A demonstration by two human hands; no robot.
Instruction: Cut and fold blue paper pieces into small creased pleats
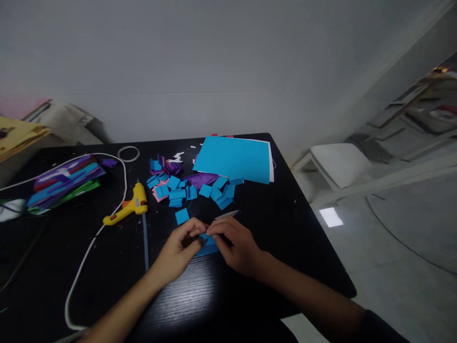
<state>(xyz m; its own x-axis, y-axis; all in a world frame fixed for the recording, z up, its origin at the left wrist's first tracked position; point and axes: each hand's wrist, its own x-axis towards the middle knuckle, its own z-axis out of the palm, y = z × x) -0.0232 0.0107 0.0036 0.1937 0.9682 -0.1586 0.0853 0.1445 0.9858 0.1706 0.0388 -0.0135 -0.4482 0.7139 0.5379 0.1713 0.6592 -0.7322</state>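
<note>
My left hand (pixel 180 247) and my right hand (pixel 237 244) meet near the middle of the black table. Between their pinched fingertips is a small piece of blue paper (pixel 207 248), partly covered by the fingers. Both hands are closed on it. Just beyond my right hand lies a pointed metal blade, perhaps of scissors (pixel 228 214); its other end is hidden. One blue paper square (pixel 182 216) rests close to my left hand. Farther back, loose blue paper squares (pixel 176 194) lie in a heap with some pink and purple pieces.
A yellow glue gun (pixel 134 206) with a grey-blue stick lies left, beside a looping white cord (pixel 80 271). Blue sheets (pixel 235 159) lie at the back over white paper. Folded coloured papers (pixel 67 183) are stacked far left. A white chair (pixel 339 164) stands beyond the table's right edge.
</note>
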